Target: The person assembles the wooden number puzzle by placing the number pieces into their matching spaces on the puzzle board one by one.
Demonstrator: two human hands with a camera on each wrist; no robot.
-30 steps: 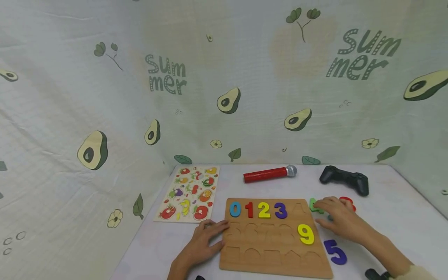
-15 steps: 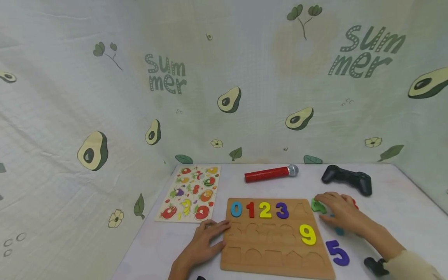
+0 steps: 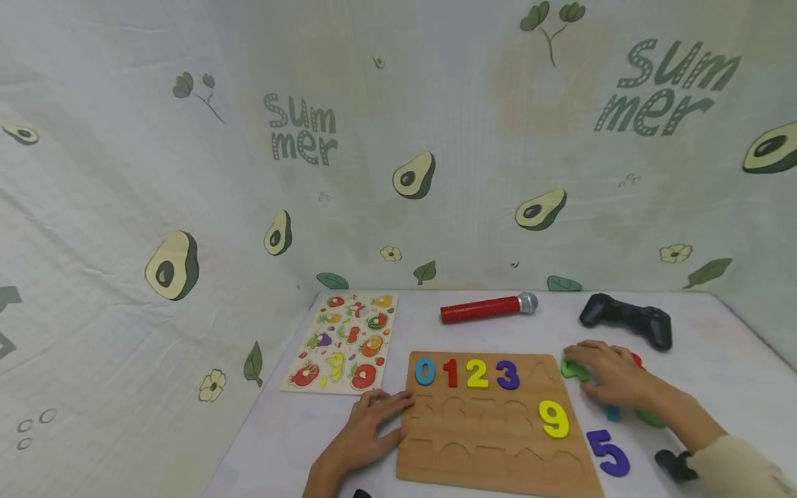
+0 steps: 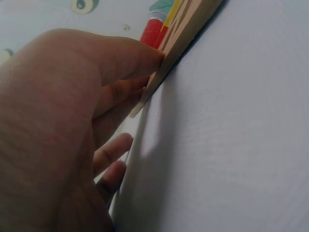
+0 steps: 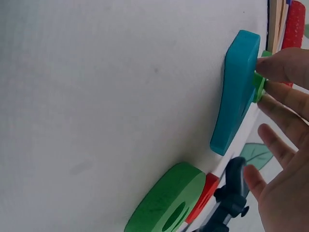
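Wooden number puzzle board (image 3: 529, 445) on a white table (image 3: 261, 439), head view; clock positions are read from the board's centre. At 9 o'clock, the left hand (image 3: 367, 432) is relaxed and ungrasping, its digits touching the board's edge. At 2 o'clock, the right hand (image 3: 613, 377) pinches a light-green numeral piece (image 3: 571, 369) between thumb and fingers; the piece is off the board, just beside its corner. Whether it is raised cannot be told.

In the top row sit the blue 0 (image 3: 418, 371), red 1 (image 3: 451, 374), yellow 2 (image 3: 479, 375) and purple 3 (image 3: 510, 375); the yellow 9 (image 3: 564, 422) occupies the end of the middle row. On the table, the purple 5 (image 3: 609, 449) lies between 3 and 4 o'clock, near the board. A blue numeral piece (image 5: 234, 92) and, beyond it, a dark-green numeral piece (image 5: 169, 198) lie toward 3 o'clock; a red numeral piece (image 5: 203, 195), partly hidden, lies toward 2.

Farther out: red toy microphone (image 3: 482, 309) at 12, black game controller (image 3: 625, 319) at 2, fruit puzzle board (image 3: 341, 346) at 10.
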